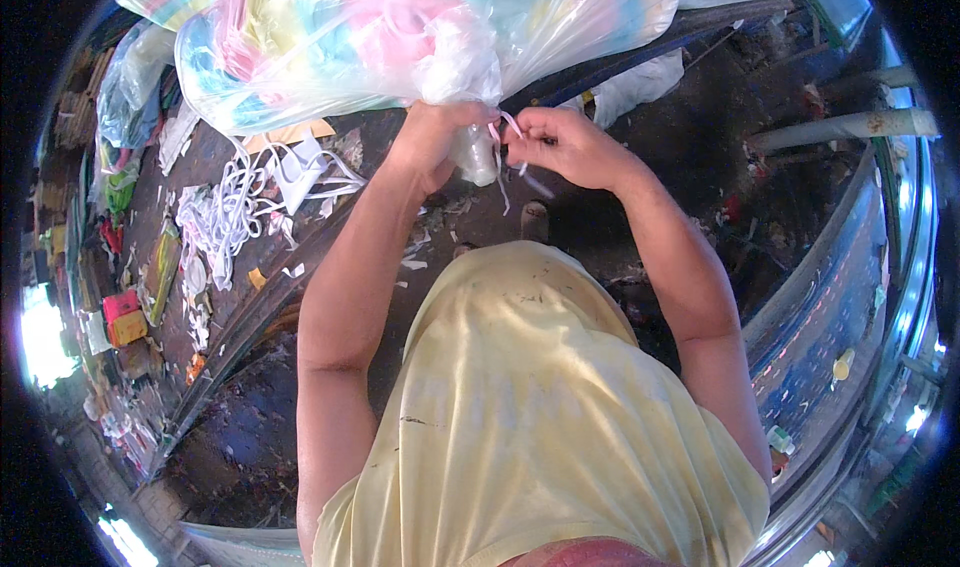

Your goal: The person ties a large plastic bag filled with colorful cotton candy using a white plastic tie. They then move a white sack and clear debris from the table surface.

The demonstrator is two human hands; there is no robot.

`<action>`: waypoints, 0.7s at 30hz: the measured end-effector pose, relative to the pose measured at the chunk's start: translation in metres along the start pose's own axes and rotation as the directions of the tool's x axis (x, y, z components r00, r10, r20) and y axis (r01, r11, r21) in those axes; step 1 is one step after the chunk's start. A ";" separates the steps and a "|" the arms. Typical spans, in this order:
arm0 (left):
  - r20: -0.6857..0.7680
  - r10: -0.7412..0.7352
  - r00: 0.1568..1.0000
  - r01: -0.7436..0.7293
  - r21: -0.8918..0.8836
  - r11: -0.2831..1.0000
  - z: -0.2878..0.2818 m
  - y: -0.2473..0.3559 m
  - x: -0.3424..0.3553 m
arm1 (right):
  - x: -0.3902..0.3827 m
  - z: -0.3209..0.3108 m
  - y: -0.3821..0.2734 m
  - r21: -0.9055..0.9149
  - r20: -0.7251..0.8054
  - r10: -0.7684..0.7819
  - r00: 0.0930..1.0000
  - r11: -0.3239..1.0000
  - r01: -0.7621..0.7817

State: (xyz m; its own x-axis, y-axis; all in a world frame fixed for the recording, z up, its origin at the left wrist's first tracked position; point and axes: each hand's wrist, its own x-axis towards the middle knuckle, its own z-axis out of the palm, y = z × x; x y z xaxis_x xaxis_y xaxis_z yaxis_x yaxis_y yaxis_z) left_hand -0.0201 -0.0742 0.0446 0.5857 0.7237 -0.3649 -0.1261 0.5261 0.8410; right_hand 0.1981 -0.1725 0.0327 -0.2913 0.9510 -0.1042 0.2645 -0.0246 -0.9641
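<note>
Littered workshop, tangled white cords [212, 229]

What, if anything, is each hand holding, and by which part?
The left hand holds the clear plastic bag by its gathered neck. The right hand appears to pinch a pink string; exactly where along it is unclear.

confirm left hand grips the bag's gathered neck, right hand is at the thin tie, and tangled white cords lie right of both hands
Not quite: the head view shows the tangled white cords left of the left hand and right hand, not right. The rest stands.
</note>
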 end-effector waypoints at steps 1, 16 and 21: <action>-0.004 -0.003 1.000 0.003 0.006 1.000 0.001 0.001 0.000 | 0.005 0.005 0.000 0.029 -0.029 -0.016 0.999 0.999 0.016; 0.157 -0.020 0.987 -0.002 0.141 0.990 -0.010 0.004 0.002 | 0.013 0.021 -0.013 -0.385 -0.436 -0.209 0.875 0.922 0.028; 0.128 -0.019 0.992 0.007 0.094 0.996 -0.009 0.004 -0.002 | 0.020 0.008 -0.043 -0.642 -0.316 -0.148 0.937 0.761 -0.097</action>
State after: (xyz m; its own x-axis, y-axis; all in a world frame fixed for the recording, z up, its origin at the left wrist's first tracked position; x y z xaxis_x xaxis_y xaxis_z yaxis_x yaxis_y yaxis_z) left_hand -0.0292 -0.0697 0.0448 0.6853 0.6507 -0.3270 -0.0462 0.4869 0.8722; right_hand 0.1734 -0.1546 0.0702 -0.0211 0.9923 0.1222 0.8194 0.0872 -0.5665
